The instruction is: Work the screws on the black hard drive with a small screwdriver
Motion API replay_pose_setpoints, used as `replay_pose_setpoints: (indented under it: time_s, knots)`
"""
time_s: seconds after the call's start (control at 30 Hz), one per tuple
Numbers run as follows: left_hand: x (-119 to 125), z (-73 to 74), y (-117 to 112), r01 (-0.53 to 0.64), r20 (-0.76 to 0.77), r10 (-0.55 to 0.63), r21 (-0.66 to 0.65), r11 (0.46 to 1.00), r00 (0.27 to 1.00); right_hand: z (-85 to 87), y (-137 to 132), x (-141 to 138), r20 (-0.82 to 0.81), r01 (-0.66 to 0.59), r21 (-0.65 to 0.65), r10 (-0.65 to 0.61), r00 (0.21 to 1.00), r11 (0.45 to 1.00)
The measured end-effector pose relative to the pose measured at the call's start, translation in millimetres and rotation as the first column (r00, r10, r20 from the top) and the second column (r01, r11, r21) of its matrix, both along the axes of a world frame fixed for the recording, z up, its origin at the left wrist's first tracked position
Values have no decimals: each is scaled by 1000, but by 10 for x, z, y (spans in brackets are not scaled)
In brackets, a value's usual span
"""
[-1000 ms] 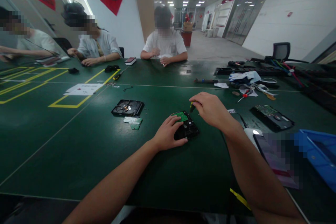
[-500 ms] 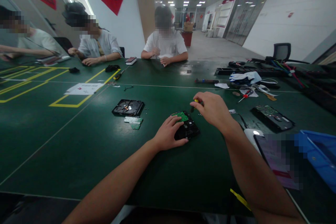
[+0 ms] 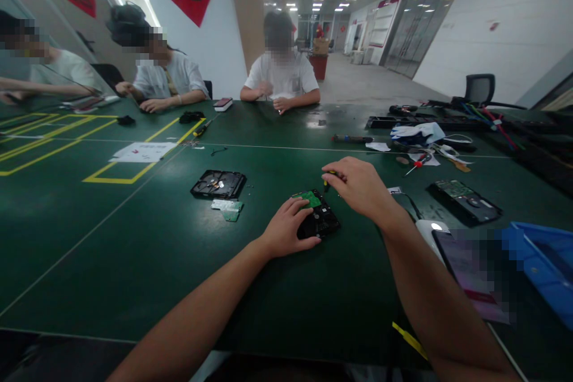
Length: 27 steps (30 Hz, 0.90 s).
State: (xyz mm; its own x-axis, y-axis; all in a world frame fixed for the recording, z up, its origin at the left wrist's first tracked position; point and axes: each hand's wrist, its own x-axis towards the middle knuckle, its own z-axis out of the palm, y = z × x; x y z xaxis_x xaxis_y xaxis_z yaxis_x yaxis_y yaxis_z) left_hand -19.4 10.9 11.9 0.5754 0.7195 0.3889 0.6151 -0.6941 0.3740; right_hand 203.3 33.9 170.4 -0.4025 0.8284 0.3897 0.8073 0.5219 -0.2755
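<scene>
Head view: the step in hand looks to be screw work on a drive (image 3: pixel 326 221), which lies flat on the green table (image 3: pixel 268 310) right in front of the person, turned a little askew. The left hand (image 3: pixel 286 228) rests on its left part with the fingers spread wide across the top and the thumb reaching along the near edge, seemingly to steady it. The right hand (image 3: pixel 360 188) pinches a small screwdriver (image 3: pixel 326 182) between thumb and fingertips, narrow, the shaft pointing down at the drive's far right corner; whether the tip sits in a screw or just beside the case, I cannot tell. As I judge it, the next move calls for an upright shaft, light downward pressure and small twists, with the drive pinned so that it does not slide. As for its looks, the drive is a black slab with a bright green board (image 3: pixel 311 198) at its far end, partly under the fingers, and a few small pale marks on the dark casing nearer the person. Whether all its screws are in place is too small to make out. An opened drive (image 3: pixel 218 184) lies well apart to the left.
</scene>
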Motion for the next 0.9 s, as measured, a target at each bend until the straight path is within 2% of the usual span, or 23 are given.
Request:
replay_pose_setpoints:
  time_s: [0.27,0.6,0.77,0.9]
  knots:
    - [-5,-4,1,1,-22,-1,4,1000,1000,-41,21,47,7,14,-12,-14,1000,1000]
    - [-3,-15,3,0,-10,0,1,1000,1000,-3,-13,7,89,154,7,-154,984,988]
    - [-5,-25,10,1,-19,-1,-1,1000,1000,-4,-18,16,87,137,28,-139,987,990]
    - [-6,-25,13,0,-23,0,0,1000,1000,-14,-2,40,62,63,10,-64,996,998]
